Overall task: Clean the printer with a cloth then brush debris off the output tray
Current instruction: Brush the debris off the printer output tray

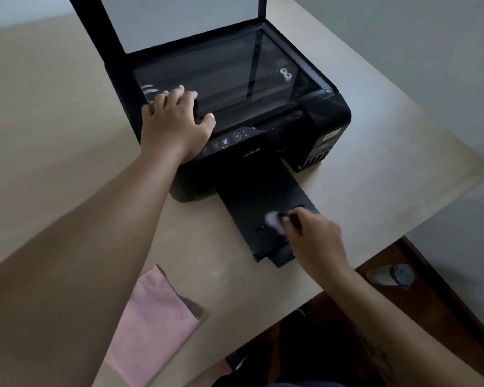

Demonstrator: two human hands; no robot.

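Note:
A black printer [280,141] stands on the beige table [53,135] with its scanner lid [179,20] raised and the glass bare. My left hand [173,127] lies flat on the front left corner of the glass, fingers spread, holding nothing. The black output tray [252,202] sticks out toward me. My right hand [316,238] grips a small black brush [275,219] whose pale bristles, blurred, touch the tray near its outer end. A pink cloth [151,325] lies flat on the table under my left forearm.
The table's front edge runs just below the tray's end, with dark floor beneath it. A pale bottle with a grey cap [391,275] lies on the floor at right. A second pale surface [464,247] adjoins on the right.

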